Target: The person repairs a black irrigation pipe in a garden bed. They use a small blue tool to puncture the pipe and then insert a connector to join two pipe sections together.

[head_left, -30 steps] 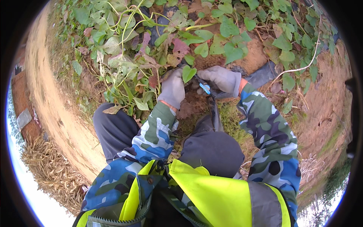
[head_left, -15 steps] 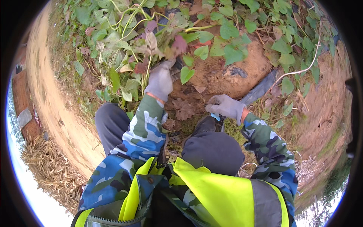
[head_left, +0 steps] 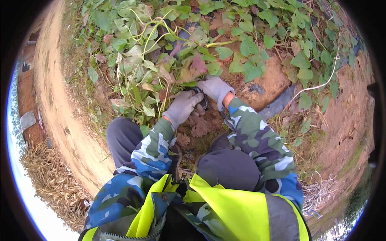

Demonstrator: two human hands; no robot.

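Both my hands wear pale grey gloves and meet low among the leafy vines [head_left: 136, 52] in front of my knees. My left hand [head_left: 184, 107] is closed on a strip of black plastic film [head_left: 203, 103] at the soil. Beside it, my right hand [head_left: 217, 89] is bent round with its fingers closed; they are partly hidden by leaves, and what they hold does not show. A reddish leaf [head_left: 198, 65] and green leaves hang just above the hands. Bare reddish soil [head_left: 265, 86] lies to their right.
More black film [head_left: 278, 102] runs along the soil at right. A long pale stem [head_left: 317, 85] arches over it. Dry brown leaves [head_left: 201, 127] lie between my feet. A sandy path [head_left: 60, 108] and a heap of dry husks [head_left: 52, 180] are at left.
My right hand has moved up and left to join my left hand; the small blue thing at its fingers is out of sight. My left hand has shifted slightly right and down.
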